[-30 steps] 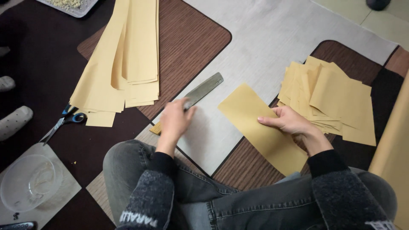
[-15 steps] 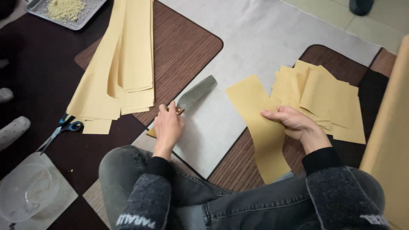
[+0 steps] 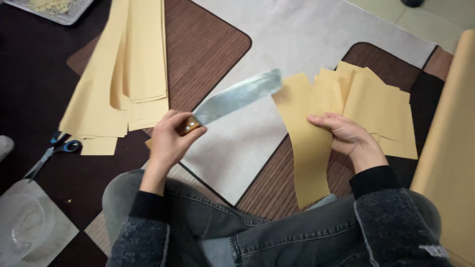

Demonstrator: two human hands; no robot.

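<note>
My left hand [image 3: 168,141] grips the wooden handle of a broad steel knife [image 3: 237,96], lifted off the floor with its blade pointing toward a yellow paper sheet [image 3: 307,148]. My right hand [image 3: 346,136] holds that sheet, which hangs curved over my knee. Just behind the held sheet lies a loose stack of cut yellow pieces [image 3: 376,104]. A pile of long yellow paper strips [image 3: 123,79] lies at the far left of the knife.
A grey mat [image 3: 297,44] lies across brown and dark floor tiles. Blue-handled scissors [image 3: 52,153] rest at the left, a clear plastic dish [image 3: 22,227] at bottom left, a metal tray [image 3: 49,7] at top left. A large yellow paper roll [image 3: 450,148] runs along the right edge.
My left hand closed on the knife handle and raised the blade off the mat. My right hand lifted the yellow sheet and brought it nearer the blade.
</note>
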